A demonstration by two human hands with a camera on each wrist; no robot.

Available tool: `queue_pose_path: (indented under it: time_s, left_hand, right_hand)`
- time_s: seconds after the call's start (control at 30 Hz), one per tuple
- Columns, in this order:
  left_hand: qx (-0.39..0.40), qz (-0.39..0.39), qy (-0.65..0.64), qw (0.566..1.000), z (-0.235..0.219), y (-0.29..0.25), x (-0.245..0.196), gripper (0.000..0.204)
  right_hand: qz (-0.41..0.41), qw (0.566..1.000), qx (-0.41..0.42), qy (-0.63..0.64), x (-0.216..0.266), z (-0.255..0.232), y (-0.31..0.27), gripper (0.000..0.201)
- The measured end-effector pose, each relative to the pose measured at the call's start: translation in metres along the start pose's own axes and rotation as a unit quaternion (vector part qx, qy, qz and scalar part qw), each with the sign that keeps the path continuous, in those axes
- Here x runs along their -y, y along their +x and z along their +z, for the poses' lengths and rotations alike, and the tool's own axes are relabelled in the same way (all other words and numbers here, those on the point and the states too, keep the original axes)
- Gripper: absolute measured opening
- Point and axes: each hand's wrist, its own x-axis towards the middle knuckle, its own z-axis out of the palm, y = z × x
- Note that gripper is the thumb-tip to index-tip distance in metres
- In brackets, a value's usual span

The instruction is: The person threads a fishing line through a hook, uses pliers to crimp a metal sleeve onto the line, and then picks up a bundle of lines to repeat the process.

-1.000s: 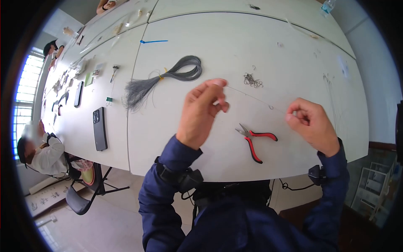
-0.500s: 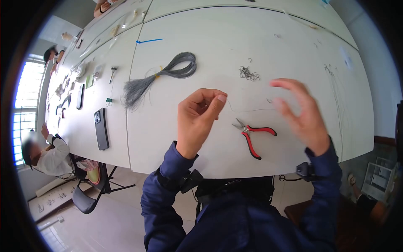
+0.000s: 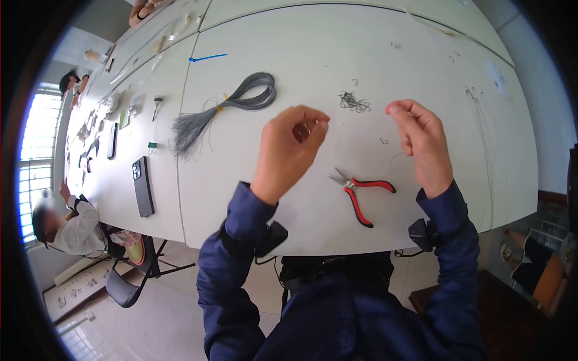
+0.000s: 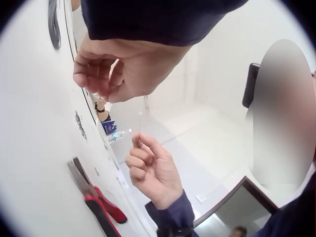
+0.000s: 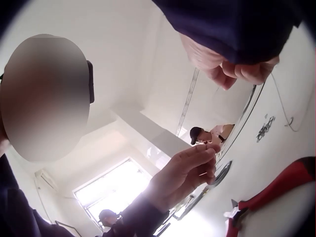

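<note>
The right hand (image 3: pixel 425 144) pinches a thin line (image 5: pixel 280 98) between thumb and forefinger, and the line drops in a loose curve below those fingers. A single hook (image 3: pixel 383 141) shows beside that curve, between the hands but much nearer the right; whether it is attached is unclear. The left hand (image 3: pixel 288 147) faces the right across a gap, forefinger bent towards thumb; whether it pinches anything cannot be told. The pliers (image 3: pixel 349 183) lie between the hands, nearer the body, tips angled towards the left.
</note>
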Motion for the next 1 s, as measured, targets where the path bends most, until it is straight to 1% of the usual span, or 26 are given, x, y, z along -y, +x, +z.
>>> queue_pose_path:
  time_s: [0.07, 0.1, 0.2, 0.23, 0.33, 0.5, 0.6, 0.73, 0.83, 1.0]
  left_hand:
    - [-0.001, 0.064, 0.096, 0.993, 0.000, 0.021, 0.006, 0.015]
    - [0.005, 0.068, 0.116, 0.991, 0.002, 0.031, 0.013, 0.018]
    - [0.035, 0.087, 0.149, 0.984, 0.013, 0.050, 0.021, 0.018]
    - [0.044, 0.091, 0.161, 0.982, 0.017, 0.054, 0.026, 0.018]
    - [0.061, 0.142, 0.199, 0.968, 0.025, 0.062, 0.034, 0.019]
    - [0.073, 0.149, 0.194, 0.967, 0.029, 0.069, 0.041, 0.014]
    - [0.076, 0.159, 0.186, 0.967, 0.030, 0.070, 0.043, 0.012]
    - [0.065, 0.171, 0.182, 0.966, 0.027, 0.071, 0.034, 0.011]
    - [0.065, 0.230, 0.214, 0.947, 0.025, 0.074, 0.041, 0.010]
    - [0.092, 0.187, 0.198, 0.958, 0.026, 0.077, 0.043, 0.009]
  right_hand:
    - [0.011, 0.999, -0.038, 0.002, -0.005, -0.009, 0.008, 0.020]
    - [0.017, 0.998, -0.056, 0.003, -0.010, -0.011, 0.012, 0.020]
    - [0.005, 0.996, -0.093, 0.016, -0.025, -0.008, 0.019, 0.019]
    - [0.000, 0.996, -0.089, 0.011, -0.027, -0.007, 0.021, 0.019]
    - [-0.014, 0.997, -0.080, 0.002, -0.032, -0.006, 0.022, 0.020]
    - [-0.009, 0.997, -0.076, 0.004, -0.036, -0.004, 0.022, 0.019]
    - [-0.021, 0.997, -0.069, 0.012, -0.036, -0.005, 0.022, 0.019]
    - [-0.004, 0.997, -0.069, 0.017, -0.036, -0.004, 0.022, 0.019]
    - [-0.002, 0.998, -0.065, 0.006, -0.039, -0.003, 0.022, 0.020]
    - [-0.018, 0.997, -0.054, -0.048, -0.044, -0.002, 0.023, 0.021]
